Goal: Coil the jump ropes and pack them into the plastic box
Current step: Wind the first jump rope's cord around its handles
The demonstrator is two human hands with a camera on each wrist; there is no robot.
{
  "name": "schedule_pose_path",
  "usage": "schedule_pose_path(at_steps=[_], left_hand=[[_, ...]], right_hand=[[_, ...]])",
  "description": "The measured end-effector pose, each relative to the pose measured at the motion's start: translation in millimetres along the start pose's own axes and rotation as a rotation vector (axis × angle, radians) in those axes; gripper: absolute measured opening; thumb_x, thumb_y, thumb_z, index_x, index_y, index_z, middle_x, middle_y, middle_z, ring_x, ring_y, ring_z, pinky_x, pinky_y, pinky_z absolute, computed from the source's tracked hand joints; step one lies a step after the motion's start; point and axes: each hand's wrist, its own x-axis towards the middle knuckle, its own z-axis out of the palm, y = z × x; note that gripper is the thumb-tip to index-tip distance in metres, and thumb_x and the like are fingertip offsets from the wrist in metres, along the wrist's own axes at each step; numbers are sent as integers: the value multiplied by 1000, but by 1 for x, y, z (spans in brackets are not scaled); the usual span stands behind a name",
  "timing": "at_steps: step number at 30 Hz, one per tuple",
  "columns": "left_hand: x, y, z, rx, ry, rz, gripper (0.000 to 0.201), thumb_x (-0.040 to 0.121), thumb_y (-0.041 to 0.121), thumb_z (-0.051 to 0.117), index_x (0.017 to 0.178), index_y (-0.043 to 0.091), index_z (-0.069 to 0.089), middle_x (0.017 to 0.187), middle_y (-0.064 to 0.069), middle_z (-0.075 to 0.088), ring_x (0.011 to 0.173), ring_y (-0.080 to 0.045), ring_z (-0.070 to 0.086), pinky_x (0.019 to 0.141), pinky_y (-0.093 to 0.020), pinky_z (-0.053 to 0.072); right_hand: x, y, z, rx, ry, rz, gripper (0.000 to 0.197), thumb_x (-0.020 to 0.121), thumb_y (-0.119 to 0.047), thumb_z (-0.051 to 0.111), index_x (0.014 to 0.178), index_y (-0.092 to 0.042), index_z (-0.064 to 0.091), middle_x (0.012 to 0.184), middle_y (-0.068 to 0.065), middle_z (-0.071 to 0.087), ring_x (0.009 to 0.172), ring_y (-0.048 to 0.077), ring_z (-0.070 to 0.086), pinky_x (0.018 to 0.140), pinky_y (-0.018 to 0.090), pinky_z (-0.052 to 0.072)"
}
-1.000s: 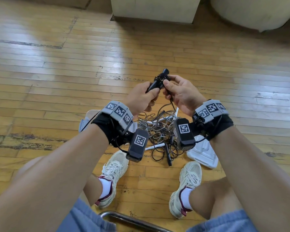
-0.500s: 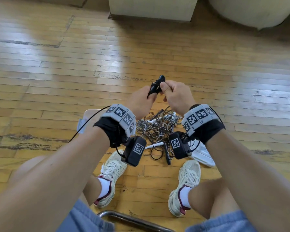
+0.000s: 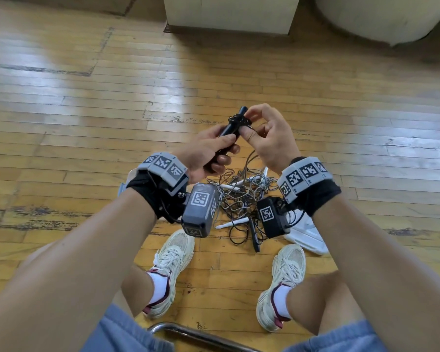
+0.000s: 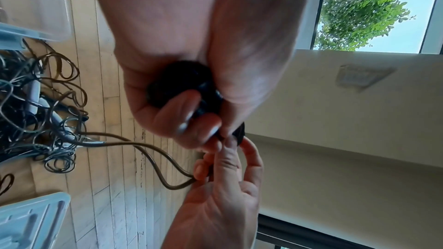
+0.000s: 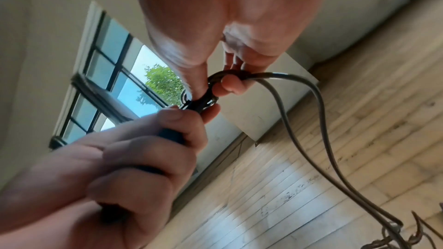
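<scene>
Black rope handle (image 3: pixel 231 128) held up, tilted, cord wound near its far end. Tangled jump ropes (image 3: pixel 241 199) heaped on floor below. Clear plastic box (image 4: pixel 31 3) at left.

I count 2 hands: my left hand (image 3: pixel 208 148) and my right hand (image 3: pixel 269 138). 1 black handle (image 3: pixel 233 128) sits in them. On the floor (image 3: pixel 87 110): 1 rope tangle (image 3: pixel 241 196), 2 white handles (image 3: pixel 231 223), 1 box lid (image 3: pixel 308 237), 2 shoes (image 3: pixel 173 252).

Glossy, scuffed wooden floor (image 3: pixel 87 110); smooth black plastic handle (image 3: pixel 230 128); thin glossy cord (image 5: pixel 299 120); translucent plastic lid (image 4: pixel 31 221); matt cloth shorts (image 3: pixel 127 331); shiny metal chair tube (image 3: pixel 193 334).
</scene>
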Motion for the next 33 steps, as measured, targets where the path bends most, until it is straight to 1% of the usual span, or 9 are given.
schedule_pose_path(at_steps=[4, 7, 10, 14, 16, 20, 24, 28, 33], left_hand=[[-3, 3, 3, 3, -25, 14, 36, 105, 12, 44, 141, 13, 45, 78, -2, 58, 52, -8, 46, 40, -15, 33], [-6, 4, 6, 23, -26, 11, 36, 104, 11, 46, 140, 13, 47, 79, -3, 60, 54, -9, 49, 43, -17, 36], [-8, 4, 8, 69, -15, 2, 31, 103, 10, 48, 133, 11, 51, 82, -4, 63, 56, -10, 53, 48, -20, 43], [-5, 4, 8, 133, 35, -5, 26, 103, 11, 49, 129, 9, 54, 82, -7, 64, 57, -12, 56, 51, -24, 46], [-2, 3, 10, 158, 72, 0, 24, 104, 13, 49, 126, 9, 56, 80, -6, 63, 55, -11, 53, 50, -24, 44], [1, 0, 13, 145, 118, 34, 13, 106, 16, 46, 115, 13, 55, 75, -2, 56, 48, -6, 41, 45, -20, 35], [1, 0, 11, 123, 139, 102, 15, 107, 15, 42, 120, 12, 50, 72, -1, 53, 45, -6, 37, 42, -19, 32], [1, 1, 9, 92, 165, 137, 23, 107, 14, 42, 129, 7, 45, 73, -2, 51, 47, -7, 33, 43, -19, 29], [0, 4, 6, 7, 171, 139, 9, 107, 14, 42, 112, 8, 46, 71, -2, 50, 47, -7, 33, 41, -18, 30]], right_hand=[[1, -1, -2, 5, -5, 61, 44, 95, -21, 68, 135, -16, 50, 123, -5, 61, 96, 8, 61, 91, 28, 54], [2, 1, -4, -28, -10, 54, 37, 95, -22, 67, 131, -13, 60, 119, -6, 67, 110, 7, 61, 102, 35, 50], [2, 2, -7, -39, 6, 58, 27, 95, -22, 67, 123, -19, 66, 112, -9, 70, 106, 6, 63, 98, 35, 51], [0, 5, -4, -82, 35, 46, 16, 97, -18, 65, 112, -20, 71, 96, -15, 67, 81, -13, 57, 77, 8, 44], [-1, 6, 0, -97, 68, 36, 17, 97, -16, 64, 112, -16, 72, 97, -11, 69, 77, -15, 55, 74, 4, 42], [-3, 4, 11, -87, 87, -7, 28, 100, -18, 60, 126, -11, 68, 119, 1, 68, 100, 2, 60, 90, 14, 47], [3, 0, 14, 176, 83, 125, 29, 104, -23, 54, 130, -16, 65, 116, 6, 68, 77, 6, 60, 66, 17, 48], [5, 0, 10, 172, 82, 130, 28, 103, -17, 55, 130, -20, 61, 111, 1, 67, 78, 8, 64, 66, 19, 50], [0, 4, 15, 59, 103, -17, 30, 101, -15, 56, 128, -17, 68, 114, 2, 71, 91, 3, 63, 84, 27, 56]])
